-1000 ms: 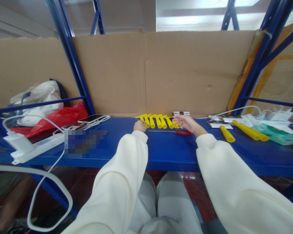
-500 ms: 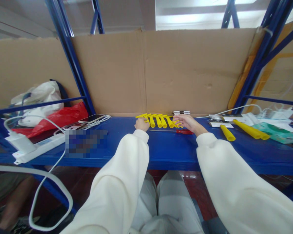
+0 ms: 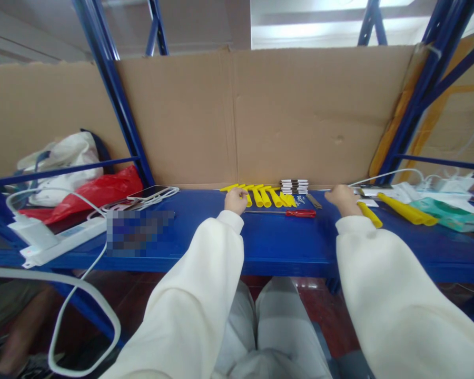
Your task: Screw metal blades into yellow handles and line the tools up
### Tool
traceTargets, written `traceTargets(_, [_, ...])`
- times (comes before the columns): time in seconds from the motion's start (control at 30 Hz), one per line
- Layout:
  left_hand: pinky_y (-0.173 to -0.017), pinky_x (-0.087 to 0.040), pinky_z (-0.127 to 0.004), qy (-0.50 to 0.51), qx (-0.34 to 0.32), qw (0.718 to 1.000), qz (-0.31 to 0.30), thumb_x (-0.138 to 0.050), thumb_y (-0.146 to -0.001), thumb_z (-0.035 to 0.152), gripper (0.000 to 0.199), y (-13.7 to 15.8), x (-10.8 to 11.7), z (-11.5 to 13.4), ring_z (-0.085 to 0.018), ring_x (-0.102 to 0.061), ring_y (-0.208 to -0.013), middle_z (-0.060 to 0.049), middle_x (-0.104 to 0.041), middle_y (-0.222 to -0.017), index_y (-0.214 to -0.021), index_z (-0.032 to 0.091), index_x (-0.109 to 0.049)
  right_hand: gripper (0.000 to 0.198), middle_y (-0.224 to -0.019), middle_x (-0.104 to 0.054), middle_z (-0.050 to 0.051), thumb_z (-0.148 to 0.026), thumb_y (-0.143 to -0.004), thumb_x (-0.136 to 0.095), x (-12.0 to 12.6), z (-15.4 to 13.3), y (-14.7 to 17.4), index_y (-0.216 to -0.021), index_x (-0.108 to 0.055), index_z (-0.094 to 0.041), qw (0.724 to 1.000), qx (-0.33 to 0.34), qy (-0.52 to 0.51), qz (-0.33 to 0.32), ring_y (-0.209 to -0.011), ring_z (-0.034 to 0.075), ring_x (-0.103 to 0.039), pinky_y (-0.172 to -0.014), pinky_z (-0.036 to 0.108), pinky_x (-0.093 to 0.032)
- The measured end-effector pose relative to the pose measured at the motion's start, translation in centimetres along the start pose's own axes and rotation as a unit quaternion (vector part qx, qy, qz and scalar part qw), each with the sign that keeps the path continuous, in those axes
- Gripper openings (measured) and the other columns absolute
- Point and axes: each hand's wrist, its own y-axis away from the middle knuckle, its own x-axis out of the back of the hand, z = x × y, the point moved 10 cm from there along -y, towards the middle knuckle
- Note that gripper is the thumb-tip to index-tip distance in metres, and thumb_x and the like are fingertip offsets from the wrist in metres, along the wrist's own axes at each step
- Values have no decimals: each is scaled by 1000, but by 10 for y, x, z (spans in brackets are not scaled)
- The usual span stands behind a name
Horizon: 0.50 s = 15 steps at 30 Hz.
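My left hand (image 3: 236, 201) is closed at the left end of a row of yellow plastic handle-like pieces (image 3: 265, 196); what its fingers hold, if anything, is hidden. My right hand (image 3: 343, 200) is curled over the shelf, right of a small metal strip (image 3: 314, 200); its fingertips are mostly hidden. Between the hands lie small yellow parts (image 3: 287, 200), some tiny screws (image 3: 300, 200) and a stack of black-and-white pieces (image 3: 294, 186). A red-handled screwdriver (image 3: 300, 213) lies in front of the row, its shaft pointing left.
Larger yellow tubes (image 3: 405, 209) and a green plastic packet (image 3: 450, 215) lie at the right. On the left are a phone (image 3: 145, 192), a white power strip (image 3: 69, 237) and a red bag (image 3: 97, 189). Cardboard (image 3: 292, 116) stands behind the blue shelf (image 3: 276, 245).
My right hand has moved right, away from the small yellow parts and the black-and-white stack, uncovering them. My left hand has shifted slightly right. The screwdriver lies slightly farther right.
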Motion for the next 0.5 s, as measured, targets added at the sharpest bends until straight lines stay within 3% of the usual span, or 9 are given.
traceTargets(0.1, [-98,-53,-32,10,4,1000,-4,-56,-76,4,28,0,-2,-2,-22,-71,-97,-9,-78,-100,-81,17,-80,53,-136,-54,30,-29,-75,-65,3,35,-7,-124,-68,-10,998,-56,33,2,-132,47,-45,-95,64,-46])
traceTargets(0.23, [-97,-53,-33,9,-1,1000,0,-55,-77,5,28,-1,-3,-3,-22,-72,-93,-8,-78,-96,-79,18,-80,61,-145,-48,27,-35,-75,-69,-6,64,-12,-133,-61,-18,993,-113,-1,-37,-137,55,-35,-91,68,-46])
traceTargets(0.37, [-94,-55,-34,2,-12,1000,3,-56,-77,5,28,-2,-3,-2,-22,-72,-89,-7,-78,-91,-76,19,-79,60,-141,-54,24,-39,-75,-70,-9,74,-7,-133,-61,-26,986,-161,-2,-53,-132,52,-44,-95,71,-38])
traceTargets(0.5, [-96,-54,-35,7,-13,1000,-3,-56,-75,3,28,-1,-4,-1,-23,-72,-92,-7,-79,-93,-76,19,-79,57,-134,-58,27,-41,-77,-67,-5,63,-3,-129,-62,-20,990,-132,10,-46,-125,49,-51,-92,66,-42])
